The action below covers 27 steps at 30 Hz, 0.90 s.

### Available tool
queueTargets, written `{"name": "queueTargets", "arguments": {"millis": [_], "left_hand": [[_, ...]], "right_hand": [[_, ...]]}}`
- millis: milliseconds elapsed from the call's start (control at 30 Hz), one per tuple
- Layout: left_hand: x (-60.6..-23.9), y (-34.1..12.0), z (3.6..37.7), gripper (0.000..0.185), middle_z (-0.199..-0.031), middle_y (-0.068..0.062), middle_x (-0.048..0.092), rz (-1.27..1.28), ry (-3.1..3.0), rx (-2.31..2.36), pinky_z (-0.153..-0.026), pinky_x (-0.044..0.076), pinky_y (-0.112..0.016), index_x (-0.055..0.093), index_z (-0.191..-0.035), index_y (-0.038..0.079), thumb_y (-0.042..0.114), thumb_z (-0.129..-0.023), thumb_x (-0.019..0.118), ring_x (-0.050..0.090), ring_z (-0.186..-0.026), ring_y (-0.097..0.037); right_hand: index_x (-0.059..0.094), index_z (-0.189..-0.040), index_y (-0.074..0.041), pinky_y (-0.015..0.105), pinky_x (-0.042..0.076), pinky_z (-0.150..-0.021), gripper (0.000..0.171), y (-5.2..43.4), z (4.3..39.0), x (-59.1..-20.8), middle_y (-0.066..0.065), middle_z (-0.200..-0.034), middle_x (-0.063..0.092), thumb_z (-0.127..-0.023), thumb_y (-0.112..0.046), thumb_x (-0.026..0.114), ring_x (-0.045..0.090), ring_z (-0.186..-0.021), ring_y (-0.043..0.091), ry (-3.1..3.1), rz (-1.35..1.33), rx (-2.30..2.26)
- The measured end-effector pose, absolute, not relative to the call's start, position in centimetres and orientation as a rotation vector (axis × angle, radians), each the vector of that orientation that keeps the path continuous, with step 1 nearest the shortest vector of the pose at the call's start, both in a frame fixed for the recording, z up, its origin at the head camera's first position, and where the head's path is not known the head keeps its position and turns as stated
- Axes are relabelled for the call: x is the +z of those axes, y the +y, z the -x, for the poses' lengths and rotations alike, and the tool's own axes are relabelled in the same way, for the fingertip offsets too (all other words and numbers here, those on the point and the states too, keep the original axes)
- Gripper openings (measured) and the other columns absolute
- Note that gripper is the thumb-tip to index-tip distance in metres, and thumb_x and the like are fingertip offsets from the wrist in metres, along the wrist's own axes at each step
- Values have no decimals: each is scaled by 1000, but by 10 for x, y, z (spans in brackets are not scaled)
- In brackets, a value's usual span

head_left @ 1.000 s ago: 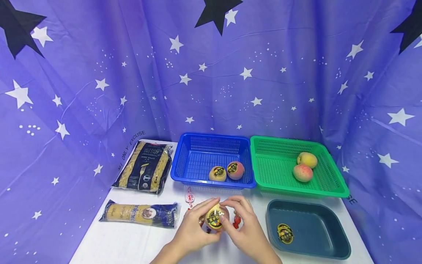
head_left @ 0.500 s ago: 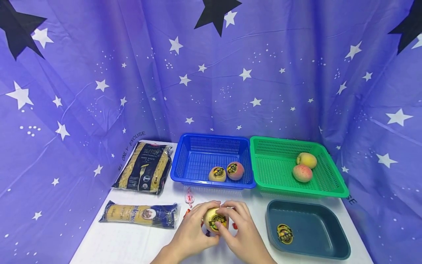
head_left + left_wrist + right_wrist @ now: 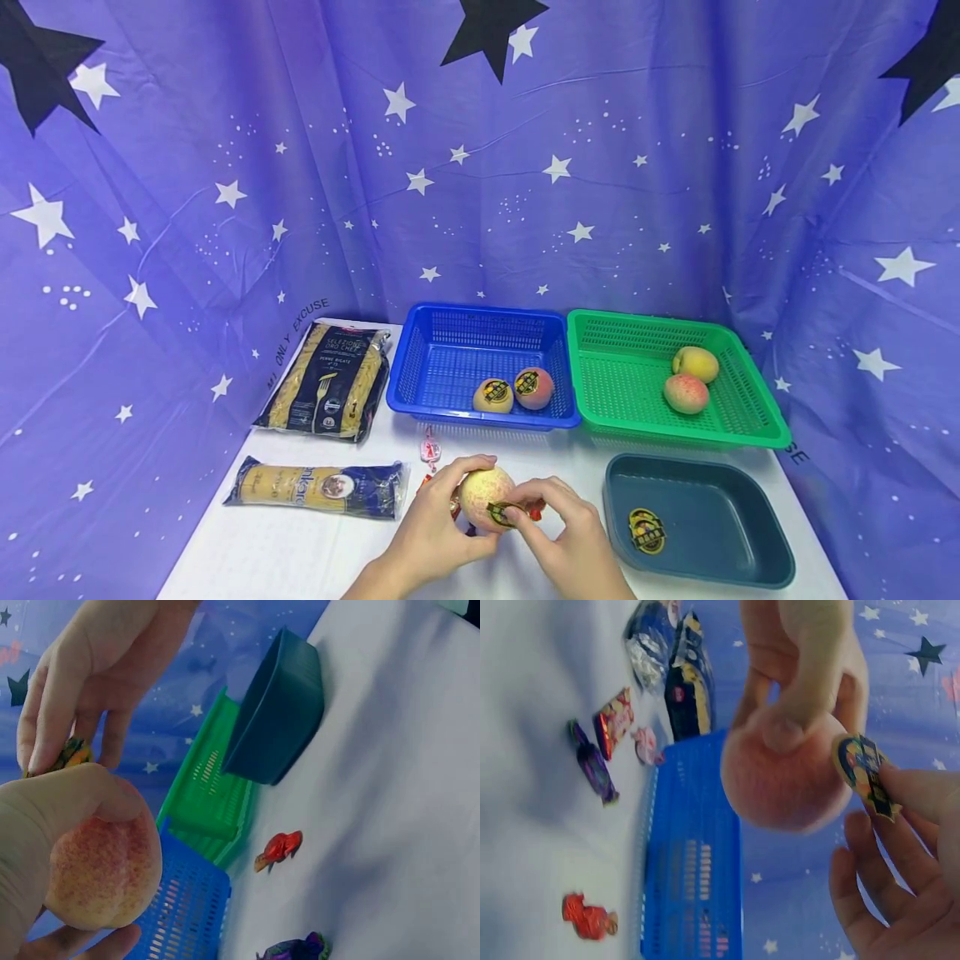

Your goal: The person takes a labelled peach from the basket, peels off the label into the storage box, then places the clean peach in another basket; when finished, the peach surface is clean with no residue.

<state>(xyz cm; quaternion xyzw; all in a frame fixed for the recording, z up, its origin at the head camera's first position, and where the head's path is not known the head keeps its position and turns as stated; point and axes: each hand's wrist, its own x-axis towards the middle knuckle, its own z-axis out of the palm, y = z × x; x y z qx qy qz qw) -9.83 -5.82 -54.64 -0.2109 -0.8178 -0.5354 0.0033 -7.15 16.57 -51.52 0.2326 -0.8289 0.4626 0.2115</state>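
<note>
My left hand (image 3: 435, 529) grips a yellow-pink peach (image 3: 483, 493) above the white table, thumb on the near side and fingers round the far side. Between thumb and fingertip, my right hand (image 3: 573, 537) pinches a round black-and-gold sticker (image 3: 860, 769). In the right wrist view the sticker is lifted mostly off the skin, one edge right at the peach's side. The left wrist view shows the blushed, bare side of the peach (image 3: 109, 870). A similar sticker (image 3: 647, 532) lies in the dark teal basin (image 3: 720, 500) at right.
A blue basket (image 3: 483, 308) holds two stickered peaches. Beside it, a green basket (image 3: 622, 417) has two fruits without visible stickers. Two pasta packs (image 3: 322, 383) lie at left. Wrapped candies, among them a red one (image 3: 589, 916) and a purple one (image 3: 594, 765), lie beneath the hands.
The sticker has come away from the peach's front and moved right with my right hand, baring the skin. My left hand keeps its hold on the peach, nearly in place.
</note>
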Motion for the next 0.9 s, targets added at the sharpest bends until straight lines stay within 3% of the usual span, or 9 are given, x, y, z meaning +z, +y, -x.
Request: {"name": "queueTargets", "arguments": {"millis": [133,233,333,433,567,700,900], "left_hand": [[-548,-59,99,88,-144,13,69,576,-2568,-1821,-78,66,-36,58,-149,45,17,-77,101,71,-107,-8],[-551,-60,99,88,-146,14,69,555,-2534,-1866,-88,66,-32,60,-147,43,16,-75,102,70,-119,-10],[-554,-61,98,86,-148,5,69,588,-2487,-1899,-98,65,-30,61,-148,36,14,-76,102,67,-130,-14],[-555,-60,98,84,-150,1,68,612,-2470,-1941,-99,66,-31,61,-148,33,14,-77,102,67,-132,-16],[-554,-60,99,84,-149,7,68,583,-2490,-1969,-98,65,-29,61,-147,37,17,-77,102,67,-131,-14],[-555,-61,98,84,-145,7,70,561,-2501,-1948,-96,66,-29,62,-146,38,19,-76,103,69,-126,-13],[-555,-61,97,83,-145,8,69,536,-2519,-1967,-98,65,-30,62,-146,39,18,-76,103,68,-128,-14]], "right_hand": [[80,-110,-23,21,59,-74,33,188,72,-508,-12,-100,82,-88,0,90,71,-82,1,-2382,-566,1314],[81,-107,-27,21,57,-69,31,208,73,-501,-17,-96,81,-91,-2,89,69,-78,0,-2471,-438,1288],[81,-106,-30,22,52,-62,29,231,74,-495,-19,-89,78,-93,-4,87,63,-71,1,-2539,-303,1239],[81,-107,-27,22,50,-60,22,257,75,-489,-16,-88,78,-96,-9,87,60,-69,2,-2641,-158,1178],[81,-109,-20,23,51,-61,15,292,83,-483,-10,-90,80,-98,-11,85,60,-69,2,-2823,-26,1079],[78,-111,-15,24,54,-61,10,325,94,-482,-5,-90,78,-102,-12,80,63,-66,4,-3009,-75,1076],[72,-114,-7,31,60,-62,12,363,115,-484,5,-91,72,-107,-17,73,73,-68,15,-3194,-397,1370]]}}
